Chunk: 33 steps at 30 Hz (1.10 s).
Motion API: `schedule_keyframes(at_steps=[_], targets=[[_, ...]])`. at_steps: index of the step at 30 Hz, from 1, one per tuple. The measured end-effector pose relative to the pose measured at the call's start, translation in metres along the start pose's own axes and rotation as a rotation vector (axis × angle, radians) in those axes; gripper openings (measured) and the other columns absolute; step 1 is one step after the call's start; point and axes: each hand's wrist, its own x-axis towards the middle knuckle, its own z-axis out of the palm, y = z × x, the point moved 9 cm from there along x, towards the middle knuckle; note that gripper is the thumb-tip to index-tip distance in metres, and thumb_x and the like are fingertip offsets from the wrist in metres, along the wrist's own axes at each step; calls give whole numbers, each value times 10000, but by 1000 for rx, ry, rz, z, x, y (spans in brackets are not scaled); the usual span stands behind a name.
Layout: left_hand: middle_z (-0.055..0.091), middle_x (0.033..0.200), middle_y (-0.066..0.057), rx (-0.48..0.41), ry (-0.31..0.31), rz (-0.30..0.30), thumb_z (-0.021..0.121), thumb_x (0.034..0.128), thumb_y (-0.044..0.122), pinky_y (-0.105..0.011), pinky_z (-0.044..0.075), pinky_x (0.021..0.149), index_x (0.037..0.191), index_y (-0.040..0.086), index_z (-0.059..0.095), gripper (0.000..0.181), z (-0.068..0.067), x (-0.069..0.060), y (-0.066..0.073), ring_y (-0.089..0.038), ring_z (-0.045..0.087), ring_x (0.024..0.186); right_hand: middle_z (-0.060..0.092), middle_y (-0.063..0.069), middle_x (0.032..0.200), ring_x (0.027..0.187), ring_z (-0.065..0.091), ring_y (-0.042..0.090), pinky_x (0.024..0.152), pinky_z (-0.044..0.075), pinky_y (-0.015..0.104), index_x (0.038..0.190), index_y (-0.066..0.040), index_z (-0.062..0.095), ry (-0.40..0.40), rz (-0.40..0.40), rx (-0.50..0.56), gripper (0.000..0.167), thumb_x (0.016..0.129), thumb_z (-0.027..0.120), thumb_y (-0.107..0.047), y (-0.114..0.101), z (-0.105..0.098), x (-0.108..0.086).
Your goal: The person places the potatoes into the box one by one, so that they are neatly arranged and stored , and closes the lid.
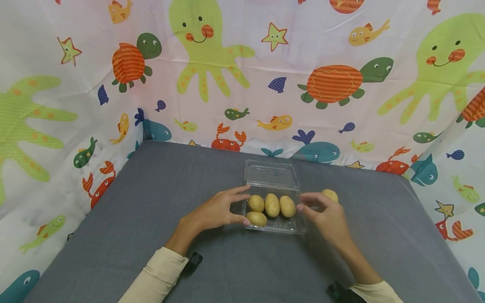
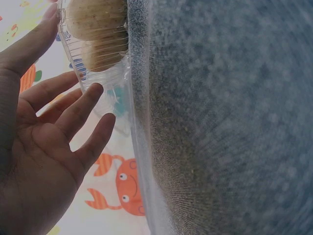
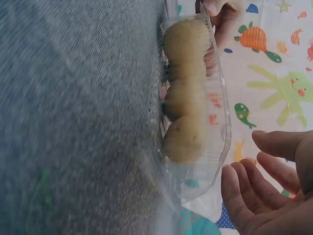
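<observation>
A clear plastic clamshell box lies on the grey cloth with its lid folded back, and several potatoes sit in its base. At the box's left side is my left hand, fingers spread and thumb tip at the front left rim. The left wrist view has that thumb against the rim of the box, with the other fingers fairly straight. My right hand is by the box's right side, fingers loosely bent. Seen from the right wrist, the right hand holds nothing and its fingertips are close to the rim.
One more potato lies on the table just beyond the right hand, partly hidden by it. The grey tabletop stretches around the box. A curtain printed with sea animals hangs at the back and both sides.
</observation>
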Motion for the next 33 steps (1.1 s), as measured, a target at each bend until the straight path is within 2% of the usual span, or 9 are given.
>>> schedule_keyframes(at_steps=[6,13,15,20,27,33], targets=[[336,1728,30,11,-1,-6,870,875,451,-562,350,1239,1565,72,529,858,0,0,-1,-272,324,1588,777,44,1099,994,697,66,839,548,138,1213,-102,769,10,45,-35,312,943,840,-243,8,-6,-1],[332,1728,57,15,-2,-12,873,869,460,-540,352,1243,1568,83,527,867,1,1,-2,-247,324,1588,782,43,1097,971,702,39,875,536,186,1221,-117,774,70,66,-67,338,922,860,-249,17,-16,-1],[339,1725,51,20,1,-6,871,868,468,-543,356,1240,1565,81,532,866,1,1,-1,-257,329,1586,770,47,1132,977,703,44,871,537,165,1223,-111,772,84,62,-58,333,923,859,-228,19,-19,-1],[347,1723,31,23,5,7,867,865,481,-556,356,1237,1558,70,538,870,0,0,0,-281,334,1584,762,82,1165,973,694,33,823,533,101,1216,-94,758,131,69,-45,296,944,833,-186,23,-26,0],[341,1725,30,13,3,5,866,872,474,-565,351,1237,1565,76,531,867,1,1,-1,-285,327,1587,746,148,1191,950,669,-57,747,546,105,1232,-67,742,198,99,-25,300,960,812,-171,29,-40,1],[334,1727,40,22,-1,-5,863,868,492,-566,344,1242,1571,84,524,880,1,1,-2,-281,317,1591,741,120,1212,935,654,-79,700,535,87,1243,-43,744,239,118,-67,315,951,812,-138,36,-51,2]])
